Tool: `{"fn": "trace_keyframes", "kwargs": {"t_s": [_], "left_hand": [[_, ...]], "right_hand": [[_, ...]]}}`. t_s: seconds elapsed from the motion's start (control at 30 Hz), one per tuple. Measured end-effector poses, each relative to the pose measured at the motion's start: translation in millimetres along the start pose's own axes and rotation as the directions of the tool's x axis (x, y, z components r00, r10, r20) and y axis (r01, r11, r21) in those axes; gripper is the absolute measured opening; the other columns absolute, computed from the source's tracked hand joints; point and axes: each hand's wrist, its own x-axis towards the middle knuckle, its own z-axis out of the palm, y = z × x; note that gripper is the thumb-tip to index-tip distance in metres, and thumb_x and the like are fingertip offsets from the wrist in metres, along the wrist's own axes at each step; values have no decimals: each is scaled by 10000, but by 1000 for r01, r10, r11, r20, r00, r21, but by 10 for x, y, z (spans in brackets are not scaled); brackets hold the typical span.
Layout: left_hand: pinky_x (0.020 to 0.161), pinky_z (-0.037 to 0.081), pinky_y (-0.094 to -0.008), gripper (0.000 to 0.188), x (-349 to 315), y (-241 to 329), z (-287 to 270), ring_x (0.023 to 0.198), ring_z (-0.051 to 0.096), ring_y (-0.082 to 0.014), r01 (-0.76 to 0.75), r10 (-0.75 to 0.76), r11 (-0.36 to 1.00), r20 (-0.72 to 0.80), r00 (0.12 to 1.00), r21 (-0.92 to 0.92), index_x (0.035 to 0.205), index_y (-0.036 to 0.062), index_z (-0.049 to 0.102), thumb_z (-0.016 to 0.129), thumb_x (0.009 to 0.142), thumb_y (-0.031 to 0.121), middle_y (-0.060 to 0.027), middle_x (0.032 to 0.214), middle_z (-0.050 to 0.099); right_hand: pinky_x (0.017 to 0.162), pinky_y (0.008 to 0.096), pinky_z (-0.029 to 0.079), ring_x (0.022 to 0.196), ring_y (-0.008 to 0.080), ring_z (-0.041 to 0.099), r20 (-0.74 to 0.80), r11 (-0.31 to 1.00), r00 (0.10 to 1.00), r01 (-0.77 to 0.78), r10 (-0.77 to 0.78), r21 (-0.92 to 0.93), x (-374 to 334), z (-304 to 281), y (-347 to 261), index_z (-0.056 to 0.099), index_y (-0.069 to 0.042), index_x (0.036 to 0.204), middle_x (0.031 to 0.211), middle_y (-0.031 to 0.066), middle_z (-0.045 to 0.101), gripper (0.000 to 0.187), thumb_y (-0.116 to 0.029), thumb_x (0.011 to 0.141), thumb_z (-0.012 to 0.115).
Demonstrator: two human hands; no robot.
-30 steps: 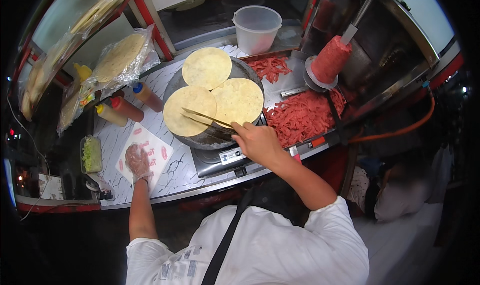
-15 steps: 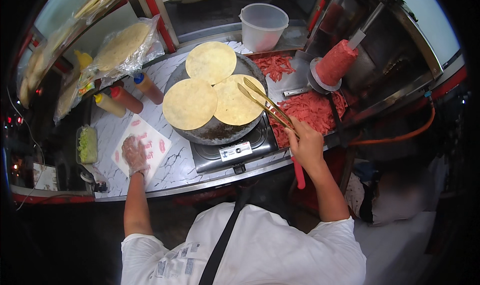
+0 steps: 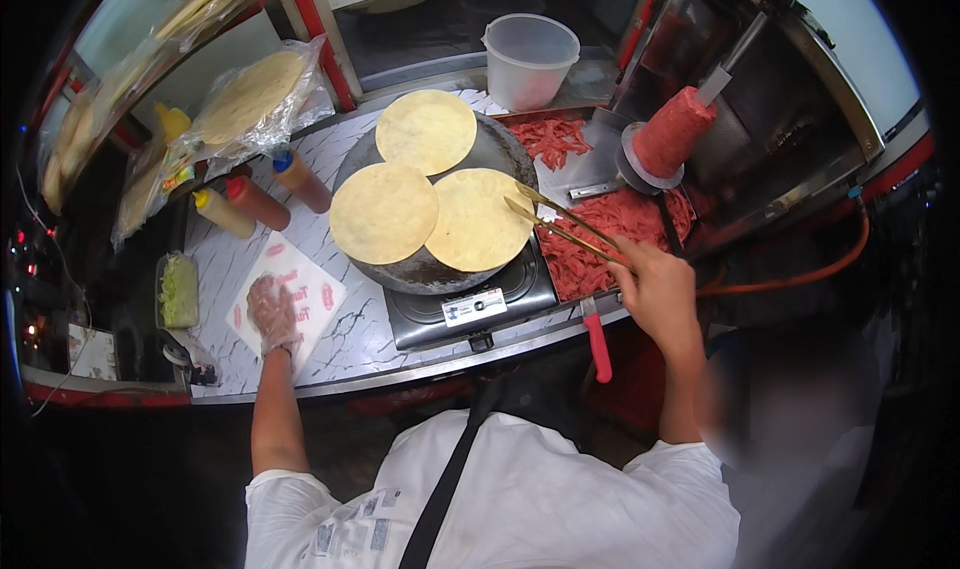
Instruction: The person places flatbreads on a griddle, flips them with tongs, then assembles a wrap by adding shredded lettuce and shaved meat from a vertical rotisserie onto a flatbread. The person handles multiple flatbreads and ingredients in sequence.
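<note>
My left hand (image 3: 273,311), in a clear plastic glove, lies palm down on a white sheet of wrapping paper (image 3: 310,319) with red print. In my right hand (image 3: 660,289) is a pair of gold-coloured tongs (image 3: 575,237). Their tips touch the right edge of the nearest right flatbread (image 3: 478,221), which overhangs the front of a round dark griddle (image 3: 400,275). Two more round flatbreads lie there, one at the back (image 3: 426,131) and one at the left (image 3: 383,214). I cannot tell whether the tongs pinch the edge.
Shaved red meat (image 3: 600,254) fills a tray right of the griddle, below a meat cone on a spit (image 3: 672,134). A red-handled knife (image 3: 598,347) juts over the counter edge. Squeeze bottles (image 3: 258,202), a shredded-greens tub (image 3: 178,291) and bagged flatbreads (image 3: 250,99) stand left; a bucket (image 3: 530,61), behind.
My right hand and the tongs have moved right, the tips going from the flatbread's top to its right edge. That flatbread has slid slightly toward me. My left hand stays on the paper.
</note>
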Motion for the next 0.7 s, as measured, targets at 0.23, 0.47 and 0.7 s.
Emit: {"fn": "trace_keyframes", "kwargs": {"t_s": [0.23, 0.47, 0.7], "left_hand": [[1044, 425, -487, 383, 20, 52, -34, 1199, 543, -374, 34, -35, 999, 55, 998, 27, 1237, 18, 614, 655, 932, 247, -179, 1273, 610], [1060, 424, -484, 401, -18, -11, 17, 1234, 529, -372, -10, 10, 999, 14, 1000, 34, 1274, 18, 610, 647, 945, 244, -186, 1311, 593], [1078, 415, -478, 412, -1, 12, 9, 1255, 520, -368, 79, -85, 994, 75, 994, 68, 1275, 18, 617, 658, 943, 259, -179, 1327, 593]], "right_hand": [[606, 462, 544, 714, 337, 696, 57, 993, 992, 109, -112, 52, 267, 306, -338, 676, -107, 1138, 862, 120, 690, 277, -250, 901, 692], [659, 474, 555, 740, 367, 698, -7, 998, 998, -60, 60, 36, 220, 323, -107, 672, -80, 1216, 873, 147, 689, 337, -247, 923, 671], [617, 456, 518, 685, 338, 670, 27, 993, 997, 65, -68, 102, 35, 124, -32, 690, -127, 1199, 782, 124, 653, 325, -246, 897, 701]]}}
